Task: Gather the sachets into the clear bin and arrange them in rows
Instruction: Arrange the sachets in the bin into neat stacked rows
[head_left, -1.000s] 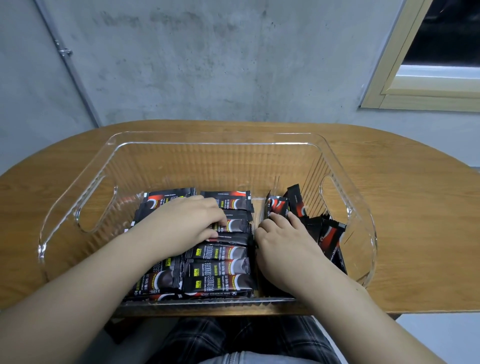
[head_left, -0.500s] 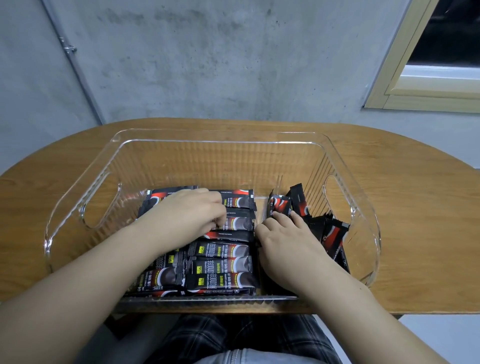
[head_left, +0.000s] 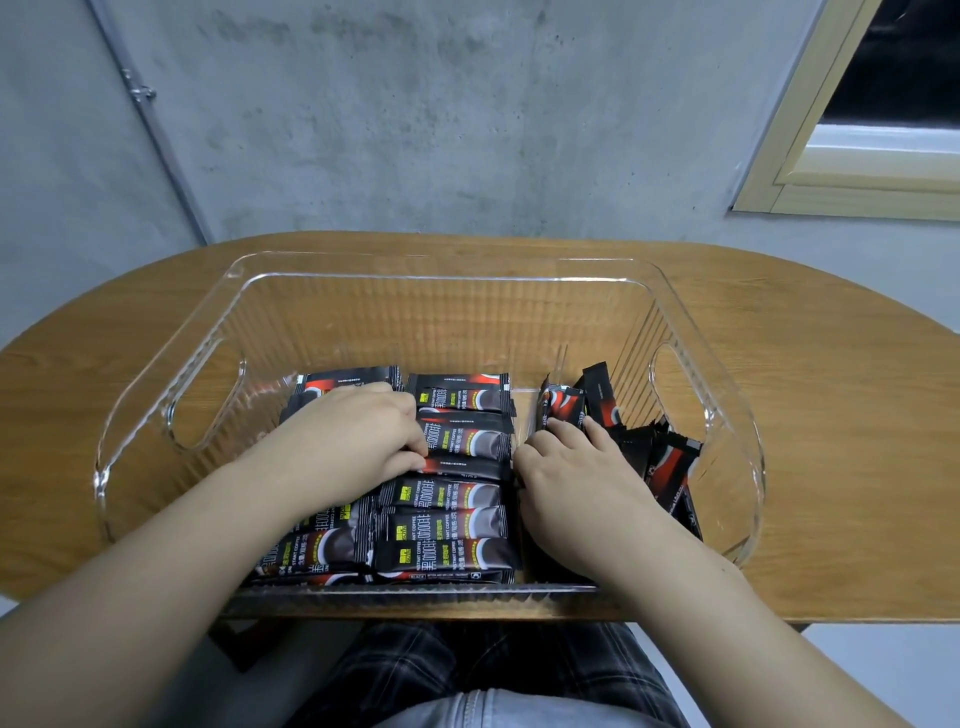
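sachets (head_left: 457, 441): black, red | bin (head_left: 441, 312): clear | table (head_left: 831, 415): brown woodgrain

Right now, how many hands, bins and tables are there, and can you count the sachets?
hands: 2, left hand and right hand
clear bin: 1
table: 1
sachets: overlapping, partly hidden, no sure count
Total apart from sachets: 4
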